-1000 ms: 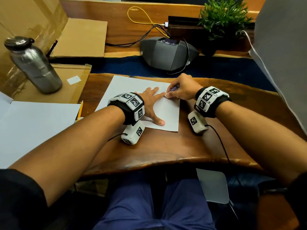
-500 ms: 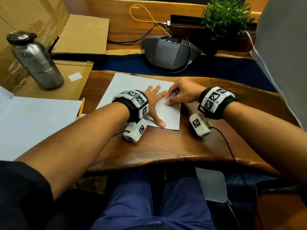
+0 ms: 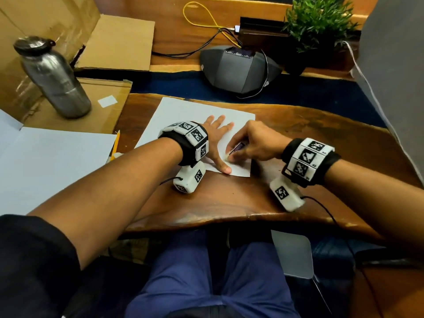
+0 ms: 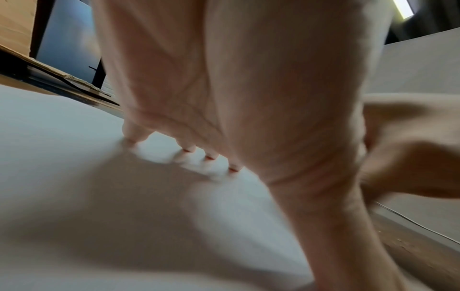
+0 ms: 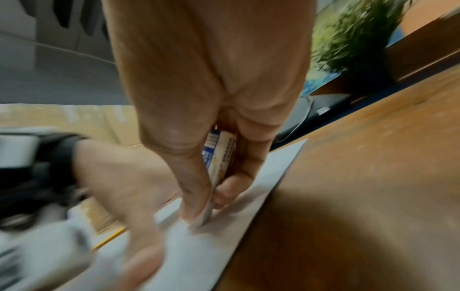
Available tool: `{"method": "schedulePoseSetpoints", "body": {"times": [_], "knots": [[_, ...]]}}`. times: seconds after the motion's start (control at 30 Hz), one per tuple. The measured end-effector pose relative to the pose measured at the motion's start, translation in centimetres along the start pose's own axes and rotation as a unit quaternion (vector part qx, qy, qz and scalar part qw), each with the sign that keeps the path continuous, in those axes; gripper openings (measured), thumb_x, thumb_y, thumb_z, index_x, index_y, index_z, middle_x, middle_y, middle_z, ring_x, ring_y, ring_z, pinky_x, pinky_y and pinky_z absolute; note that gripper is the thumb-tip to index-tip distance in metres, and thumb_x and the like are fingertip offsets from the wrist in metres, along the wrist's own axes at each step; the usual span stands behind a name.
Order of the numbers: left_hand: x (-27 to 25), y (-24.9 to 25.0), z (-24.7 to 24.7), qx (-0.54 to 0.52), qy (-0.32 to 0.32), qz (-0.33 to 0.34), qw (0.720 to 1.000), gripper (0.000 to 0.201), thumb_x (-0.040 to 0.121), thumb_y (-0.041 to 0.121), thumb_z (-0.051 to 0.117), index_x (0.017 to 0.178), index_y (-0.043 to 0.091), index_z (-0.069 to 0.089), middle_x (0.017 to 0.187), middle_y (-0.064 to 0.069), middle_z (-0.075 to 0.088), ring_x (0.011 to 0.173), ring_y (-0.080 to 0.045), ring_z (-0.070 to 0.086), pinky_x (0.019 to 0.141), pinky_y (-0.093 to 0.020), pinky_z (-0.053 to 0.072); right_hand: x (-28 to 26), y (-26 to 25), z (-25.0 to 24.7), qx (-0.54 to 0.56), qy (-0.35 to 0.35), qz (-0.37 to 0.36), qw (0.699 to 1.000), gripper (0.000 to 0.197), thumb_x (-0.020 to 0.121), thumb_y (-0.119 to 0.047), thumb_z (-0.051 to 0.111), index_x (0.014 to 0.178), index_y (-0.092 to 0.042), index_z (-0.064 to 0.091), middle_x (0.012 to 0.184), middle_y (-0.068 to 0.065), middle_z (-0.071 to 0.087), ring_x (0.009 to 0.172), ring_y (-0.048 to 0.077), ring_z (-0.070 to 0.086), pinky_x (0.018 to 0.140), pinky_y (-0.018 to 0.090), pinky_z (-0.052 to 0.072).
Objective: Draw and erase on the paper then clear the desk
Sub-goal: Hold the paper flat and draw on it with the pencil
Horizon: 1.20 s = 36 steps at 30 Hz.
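Note:
A white sheet of paper lies on the wooden desk. My left hand lies flat on the paper with fingers spread, pressing it down; the left wrist view shows the fingertips touching the paper. My right hand pinches an eraser in a blue and white sleeve, its end pressed on the paper near the front right corner, right beside my left thumb. In the right wrist view the eraser sits between thumb and fingers, tip on the paper.
A yellow pencil lies left of the sheet beside a larger white sheet. A steel bottle stands on cardboard at the left. A grey speaker device, cables and a potted plant stand at the back.
My right hand has slid the eraser from the sheet's upper right area toward me, down to near my left thumb. The left hand stays flat on the paper.

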<state>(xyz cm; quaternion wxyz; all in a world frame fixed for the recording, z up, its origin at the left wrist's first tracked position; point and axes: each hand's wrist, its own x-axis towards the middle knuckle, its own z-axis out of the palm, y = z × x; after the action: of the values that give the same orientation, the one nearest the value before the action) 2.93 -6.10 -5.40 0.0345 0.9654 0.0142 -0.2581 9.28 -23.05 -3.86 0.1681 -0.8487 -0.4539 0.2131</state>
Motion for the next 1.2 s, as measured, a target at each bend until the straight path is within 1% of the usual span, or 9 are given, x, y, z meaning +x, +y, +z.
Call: {"method": "schedulePoseSetpoints", "body": {"times": [0.07,0.2,0.33,0.5,0.67,0.8,0.9,1.1,1.2], "knots": [[0.1,-0.1,0.0,0.0,-0.003,0.0,1.0,0.149,0.045,0.085,0.072,0.152,0.036,-0.021,0.161,0.004,-0.026,0.149,-0.027,-0.019,0.116,-0.061,0.004,0.1,0.1,-0.2,0.007,0.002,0.003,1.0,0.022,0.076,-0.032,0.084,0.095,-0.022,0.08,0.085,-0.006,0.074,0.076,0.006,0.064,0.058,0.007,0.044],[0.1,0.1,0.0,0.004,-0.003,-0.005,1.0,0.149,0.045,0.084,0.072,0.152,0.037,-0.02,0.161,0.004,-0.025,0.149,-0.027,-0.018,0.115,-0.062,0.006,1.2,1.2,-1.4,-0.01,0.115,0.048,0.992,0.02,0.077,-0.032,0.083,0.094,-0.021,0.079,0.091,-0.004,0.074,0.084,0.009,0.065,0.061,0.01,0.042],[0.0,0.0,0.0,0.005,0.004,0.0,1.0,0.148,0.048,0.083,0.073,0.153,0.035,-0.02,0.162,0.003,-0.025,0.149,-0.028,-0.019,0.116,-0.061,0.005,-0.5,-0.5,-0.1,0.004,-0.023,0.003,1.0,0.021,0.076,-0.032,0.085,0.093,-0.022,0.08,0.083,-0.007,0.075,0.072,0.006,0.063,0.059,0.011,0.047],[-0.1,0.4,-0.1,0.007,-0.002,-0.004,1.0,0.147,0.048,0.082,0.074,0.153,0.036,-0.019,0.162,0.003,-0.024,0.15,-0.027,-0.018,0.116,-0.061,0.007,1.7,0.8,-1.8,-0.016,0.092,0.066,0.993,0.026,0.077,-0.034,0.083,0.097,-0.019,0.078,0.096,-0.001,0.074,0.081,0.007,0.063,0.064,0.017,0.05],[-0.1,0.1,-0.2,0.002,-0.002,0.002,1.0,0.148,0.048,0.082,0.074,0.152,0.035,-0.02,0.162,0.002,-0.025,0.149,-0.027,-0.019,0.116,-0.061,0.006,0.4,-0.6,-0.7,-0.001,-0.037,0.008,0.999,0.024,0.074,-0.035,0.085,0.094,-0.023,0.08,0.083,-0.007,0.075,0.071,0.004,0.063,0.057,0.009,0.044],[-0.2,0.4,-0.3,0.006,-0.006,-0.01,1.0,0.15,0.046,0.082,0.074,0.153,0.034,-0.018,0.163,0.002,-0.021,0.15,-0.027,-0.016,0.116,-0.061,0.008,3.1,0.6,-2.9,-0.007,0.083,0.077,0.994,0.025,0.076,-0.034,0.084,0.095,-0.02,0.08,0.092,-0.002,0.074,0.076,0.005,0.06,0.064,0.014,0.048],[-0.2,0.5,-0.4,0.013,-0.002,-0.011,1.0,0.151,0.046,0.082,0.074,0.153,0.03,-0.02,0.162,0.001,-0.023,0.15,-0.027,-0.016,0.117,-0.059,0.008,2.9,0.5,-2.0,0.007,0.105,0.069,0.992,0.023,0.077,-0.031,0.083,0.095,-0.015,0.08,0.084,-0.002,0.072,0.075,0.006,0.059,0.066,0.022,0.048],[-0.1,0.7,-0.5,0.024,-0.005,-0.016,1.0,0.152,0.044,0.083,0.074,0.153,0.033,-0.02,0.162,0.0,-0.024,0.15,-0.029,-0.017,0.118,-0.057,0.008,-0.3,0.1,-1.7,-0.034,-0.071,0.031,0.996,0.023,0.074,-0.036,0.085,0.093,-0.025,0.08,0.086,-0.012,0.074,0.075,0.003,0.062,0.063,0.012,0.044],[-0.1,1.2,-0.8,0.038,-0.008,-0.022,0.999,0.149,0.044,0.083,0.074,0.151,0.042,-0.021,0.162,-0.001,-0.023,0.15,-0.033,-0.015,0.116,-0.06,0.009,1.1,1.8,-3.1,-0.021,0.042,0.079,0.996,0.025,0.078,-0.033,0.082,0.099,-0.019,0.079,0.097,-0.003,0.074,0.084,0.008,0.062,0.06,0.012,0.043]]}}
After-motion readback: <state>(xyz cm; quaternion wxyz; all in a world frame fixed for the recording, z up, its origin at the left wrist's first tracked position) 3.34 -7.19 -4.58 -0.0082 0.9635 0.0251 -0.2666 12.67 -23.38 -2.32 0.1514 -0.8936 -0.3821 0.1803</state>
